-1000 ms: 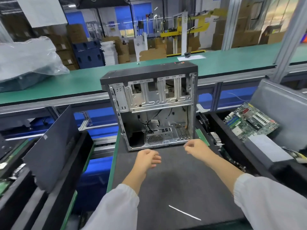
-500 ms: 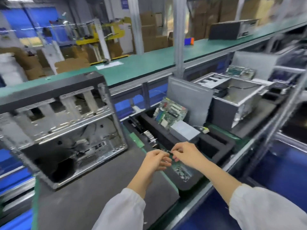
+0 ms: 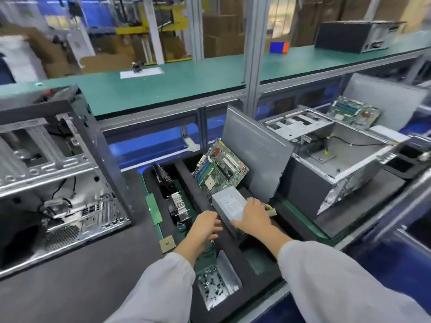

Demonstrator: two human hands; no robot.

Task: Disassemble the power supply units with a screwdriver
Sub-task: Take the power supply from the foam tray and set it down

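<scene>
Green-topped benches (image 3: 177, 89) run across the upper half of the frame, with stacked cardboard boxes (image 3: 224, 33) behind them and a closed computer case (image 3: 354, 37) on the bench at upper right. Below them, a dark mat (image 3: 93, 264) covers my work surface at lower left.

On that mat, at left of frame, stands an opened computer chassis (image 3: 58, 173), upright, its side panel off and its wiring exposed. A second opened chassis (image 3: 326, 159) lies on its side at right of centre. Between the two sits a black foam tray (image 3: 235, 248) with several compartments. A green motherboard (image 3: 219, 171) leans in the rear compartment against a grey panel (image 3: 254, 155). A finned heatsink (image 3: 177, 203) occupies the narrow left compartment. A small metal bin (image 3: 217, 287) holding dark screws is in the nearest compartment. A square processor chip (image 3: 167, 243) lies on the mat just beside the tray's left edge.

The grey power supply unit (image 3: 229, 203) lies in the tray at centre frame, just in front of the motherboard, with its cable connector (image 3: 270, 210) at its right end.

My right hand (image 3: 253, 217) rests on top of the unit, fingers curled over its far edge and thumb along its near side. My left hand (image 3: 205, 226) is just beside the unit's left end, fingers loosely bent and holding nothing; whether it touches the casing I cannot tell. White sleeves (image 3: 338, 287) cover both forearms.
</scene>
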